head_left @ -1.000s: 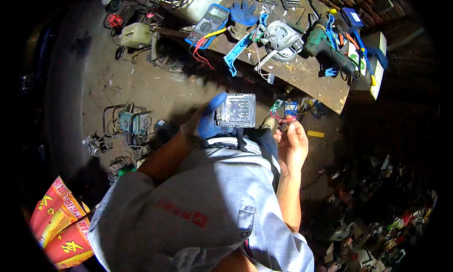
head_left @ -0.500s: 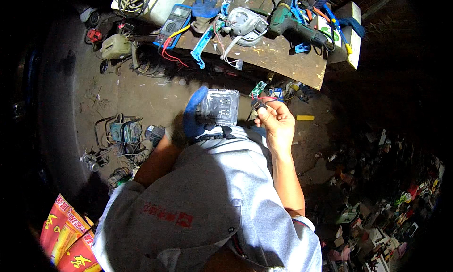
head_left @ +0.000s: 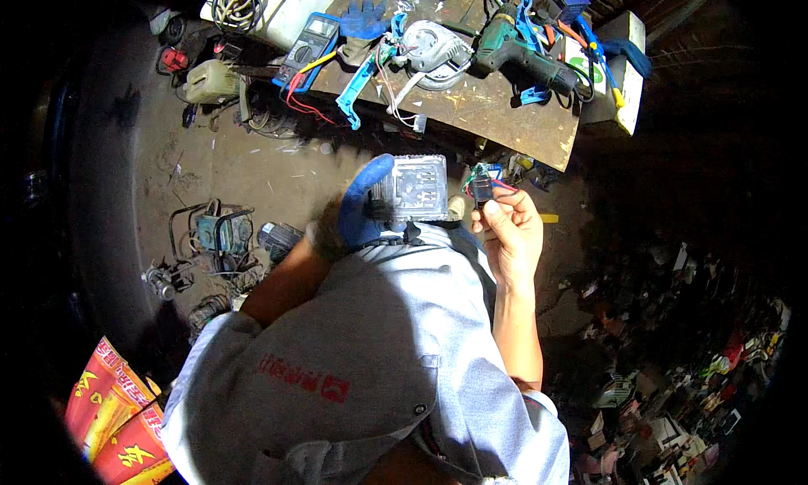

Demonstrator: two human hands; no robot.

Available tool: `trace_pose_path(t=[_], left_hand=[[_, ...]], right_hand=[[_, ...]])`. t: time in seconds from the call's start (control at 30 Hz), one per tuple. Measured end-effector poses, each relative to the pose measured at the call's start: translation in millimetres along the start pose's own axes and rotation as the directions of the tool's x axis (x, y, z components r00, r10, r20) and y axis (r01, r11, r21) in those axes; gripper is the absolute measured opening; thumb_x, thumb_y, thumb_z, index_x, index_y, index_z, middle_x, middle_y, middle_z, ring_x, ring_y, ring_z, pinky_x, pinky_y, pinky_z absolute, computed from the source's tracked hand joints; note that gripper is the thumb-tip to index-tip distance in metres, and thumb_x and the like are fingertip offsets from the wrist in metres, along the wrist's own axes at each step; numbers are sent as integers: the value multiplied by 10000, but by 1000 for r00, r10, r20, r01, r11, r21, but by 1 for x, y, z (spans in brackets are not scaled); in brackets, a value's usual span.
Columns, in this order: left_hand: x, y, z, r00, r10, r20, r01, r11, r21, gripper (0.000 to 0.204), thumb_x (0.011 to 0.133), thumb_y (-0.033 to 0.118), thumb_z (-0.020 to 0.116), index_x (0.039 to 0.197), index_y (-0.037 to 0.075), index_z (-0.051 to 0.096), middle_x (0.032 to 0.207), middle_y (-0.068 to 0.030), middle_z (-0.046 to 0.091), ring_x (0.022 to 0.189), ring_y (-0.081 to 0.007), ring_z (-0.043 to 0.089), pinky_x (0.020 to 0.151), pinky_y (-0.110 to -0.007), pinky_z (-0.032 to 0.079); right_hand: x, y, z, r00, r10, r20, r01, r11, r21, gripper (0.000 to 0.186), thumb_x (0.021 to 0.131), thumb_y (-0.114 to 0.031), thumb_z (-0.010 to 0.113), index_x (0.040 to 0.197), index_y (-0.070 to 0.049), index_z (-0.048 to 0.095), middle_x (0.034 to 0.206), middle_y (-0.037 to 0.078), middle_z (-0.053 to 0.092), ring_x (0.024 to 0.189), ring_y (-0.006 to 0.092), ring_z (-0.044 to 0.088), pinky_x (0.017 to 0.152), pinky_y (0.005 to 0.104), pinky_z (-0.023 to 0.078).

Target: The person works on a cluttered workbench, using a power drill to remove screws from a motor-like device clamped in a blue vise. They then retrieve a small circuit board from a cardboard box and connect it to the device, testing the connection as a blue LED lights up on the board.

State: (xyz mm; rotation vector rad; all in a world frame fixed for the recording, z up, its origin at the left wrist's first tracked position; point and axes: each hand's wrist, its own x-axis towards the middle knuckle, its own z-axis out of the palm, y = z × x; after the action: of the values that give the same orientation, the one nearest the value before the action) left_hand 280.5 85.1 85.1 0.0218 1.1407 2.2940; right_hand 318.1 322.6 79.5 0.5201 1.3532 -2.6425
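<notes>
My left hand (head_left: 362, 203) wears a blue-coated glove and is closed round the left side of a dark rectangular battery pack (head_left: 418, 189). The pack's face, with rows of slots and contacts, is turned up to me at waist height. To its right, my bare right hand (head_left: 515, 241) pinches a small black switch-like part (head_left: 482, 189) between thumb and fingers. Red and green wires come off this part. A small green circuit board (head_left: 471, 175) shows only partly behind it. The part and the pack are apart.
Ahead stands a cluttered wooden workbench (head_left: 513, 125) with a multimeter (head_left: 309, 47), a green drill (head_left: 515, 51), a round white housing (head_left: 435, 54) and a blue work glove (head_left: 364, 23). A framed machine (head_left: 220, 232) sits on the floor at left; scrap (head_left: 665, 426) lies at right.
Both hands have shifted right with what they hold. My right hand has turned the black part upright, so the circuit board shows less than before.
</notes>
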Motion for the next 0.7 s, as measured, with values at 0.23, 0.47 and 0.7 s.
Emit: trace_pose_path(t=[0.23, 0.47, 0.7], left_hand=[[11, -8, -8, 995, -82, -62, 87, 993, 82, 535, 892, 230, 646, 1332, -17, 466, 1252, -135, 562, 1110, -219, 589, 955, -346, 493], [13, 5, 6, 964, -182, -196, 151, 975, -163, 564, 898, 380, 640, 1319, 34, 489, 1129, -104, 631, 946, -167, 652, 750, -288, 570], [6, 12, 8, 935, -281, -214, 252, 955, -156, 583, 866, 365, 702, 1288, 25, 488, 1130, -104, 626, 922, -157, 656, 715, -289, 578]], right_hand=[[7, 14, 12, 979, -198, -42, 170, 916, -364, 183, 817, 33, 720, 917, -6, 572, 1008, 111, 679, 799, 67, 591, 716, 229, 497], [13, 15, 21, 887, -409, 216, 435, 578, -690, 107, 812, 9, 699, 889, 42, 632, 1126, 237, 660, 1065, 287, 649, 896, 362, 502], [13, 16, 27, 888, -402, 223, 447, 641, -623, 101, 799, 60, 672, 897, 50, 650, 1122, 229, 658, 1073, 288, 642, 929, 361, 483]])
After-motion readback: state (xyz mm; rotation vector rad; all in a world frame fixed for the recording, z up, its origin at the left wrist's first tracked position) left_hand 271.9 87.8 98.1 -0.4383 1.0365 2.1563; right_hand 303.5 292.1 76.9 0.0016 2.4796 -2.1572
